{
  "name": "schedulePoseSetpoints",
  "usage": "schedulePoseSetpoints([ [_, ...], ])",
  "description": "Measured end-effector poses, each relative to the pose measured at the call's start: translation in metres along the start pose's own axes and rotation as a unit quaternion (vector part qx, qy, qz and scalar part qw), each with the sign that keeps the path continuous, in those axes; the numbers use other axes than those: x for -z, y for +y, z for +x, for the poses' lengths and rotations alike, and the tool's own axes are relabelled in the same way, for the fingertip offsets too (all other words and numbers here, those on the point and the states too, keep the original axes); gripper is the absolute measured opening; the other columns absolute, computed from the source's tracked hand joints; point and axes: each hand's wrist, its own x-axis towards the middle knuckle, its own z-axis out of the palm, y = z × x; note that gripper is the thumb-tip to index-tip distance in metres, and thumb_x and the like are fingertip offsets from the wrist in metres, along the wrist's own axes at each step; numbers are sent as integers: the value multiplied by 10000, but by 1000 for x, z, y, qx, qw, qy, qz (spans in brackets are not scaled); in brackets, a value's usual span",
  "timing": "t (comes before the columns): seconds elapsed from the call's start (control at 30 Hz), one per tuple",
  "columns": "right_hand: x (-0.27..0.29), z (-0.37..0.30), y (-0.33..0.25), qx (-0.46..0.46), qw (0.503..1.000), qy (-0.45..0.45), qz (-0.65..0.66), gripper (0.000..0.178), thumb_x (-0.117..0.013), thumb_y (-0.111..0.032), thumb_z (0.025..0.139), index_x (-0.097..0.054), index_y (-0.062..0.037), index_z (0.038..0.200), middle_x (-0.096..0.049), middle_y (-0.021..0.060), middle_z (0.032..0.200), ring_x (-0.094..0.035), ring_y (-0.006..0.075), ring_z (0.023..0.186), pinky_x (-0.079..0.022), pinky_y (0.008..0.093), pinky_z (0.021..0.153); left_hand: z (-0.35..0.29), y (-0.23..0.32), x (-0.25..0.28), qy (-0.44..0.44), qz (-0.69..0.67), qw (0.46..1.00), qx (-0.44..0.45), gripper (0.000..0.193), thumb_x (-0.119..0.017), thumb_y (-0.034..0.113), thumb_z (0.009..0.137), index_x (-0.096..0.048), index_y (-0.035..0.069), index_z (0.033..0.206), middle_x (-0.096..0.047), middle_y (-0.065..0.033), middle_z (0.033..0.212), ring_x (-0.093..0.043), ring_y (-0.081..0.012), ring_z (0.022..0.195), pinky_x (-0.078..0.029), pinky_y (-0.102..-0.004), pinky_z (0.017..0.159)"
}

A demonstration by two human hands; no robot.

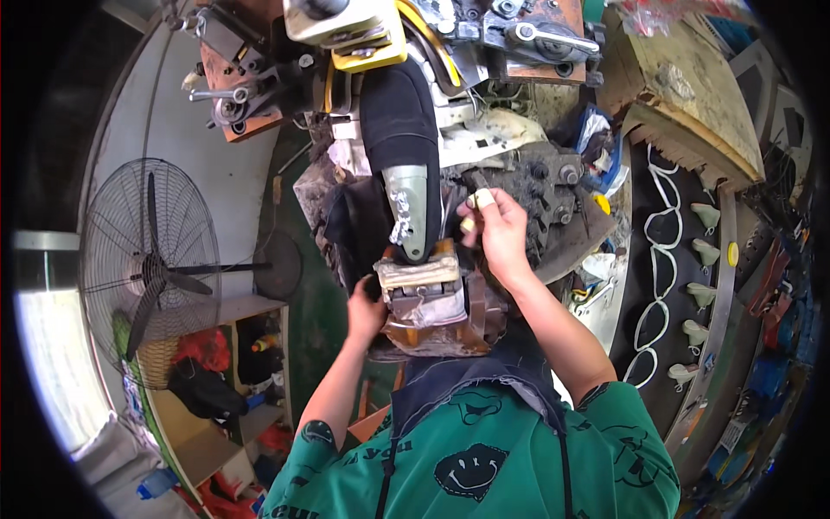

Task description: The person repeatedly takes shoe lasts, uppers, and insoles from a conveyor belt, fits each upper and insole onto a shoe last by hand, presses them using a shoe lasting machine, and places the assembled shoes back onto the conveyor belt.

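A black shoe upper on a last (396, 121) lies lengthwise in a machine, bottom side facing up. Its grey-green insole part (409, 208) carries white smears. The near end meets a worn pad block (419, 275) wrapped in tape and plastic. My left hand (367, 313) rests against the left side of that block, its fingertips mostly hidden. To the right of the upper, my right hand (500, 227) is raised with bent fingers, some wrapped in pale tape. Those fingers are closed near the upper's edge; whatever may be between them is too small to make out.
Machine arms with metal levers (553, 39) stand at the far side, beside a yellow-and-white head (350, 35). A caged fan (151, 272) and a shelf (216, 432) stand left. On the right, a dark conveyor (670, 277) carries pale shoe-shaped pieces (705, 251) and white loops.
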Motion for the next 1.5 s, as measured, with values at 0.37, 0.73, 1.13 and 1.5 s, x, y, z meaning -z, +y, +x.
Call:
schedulePoseSetpoints([
  [0.37, 27, -113, -25, -5, 972, -230, 42, 140, -604, -65, 901, -611, 22, 1010, -660, 75, 947, -615, 103, 807, -500, 235, 725, -27, 230, 161, -204, -290, 934, -32, 581, -734, 388, 784, -519, -26, 1129, -649, -120, 928, -646, -207, 864, -538, -320, 781],
  [0.73, 186, -191, -23, 108, 994, 18, 23, 977, -812, -246, 714, -213, 6, 1443, -410, 148, 1380, -388, 219, 1284, -293, 358, 1087, -51, 369, -137, -377, -287, 880, -32, 508, -530, 461, 947, -636, -26, 1044, -662, -56, 943, -596, -101, 840, -482, -260, 727],
  [1.13, 416, -403, 109, -8, 695, 708, -125, 461, -685, -136, 812, -503, 39, 1198, -617, 198, 1084, -619, 282, 924, -504, 361, 786, -366, 374, -483, -726, -29, 618, -300, 352, -731, 85, 765, -631, -84, 1057, -696, -111, 937, -640, -124, 840, -508, -259, 730],
  [1.5, 562, -429, 127, 2, 674, 732, -98, 265, -643, -53, 798, -594, 30, 1045, -634, 217, 1021, -601, 384, 978, -482, 411, 867, -526, 333, -739, -789, 106, 521, -306, 267, -681, 135, 759, -667, -34, 965, -697, -123, 836, -643, -192, 738, -508, -350, 682],
])
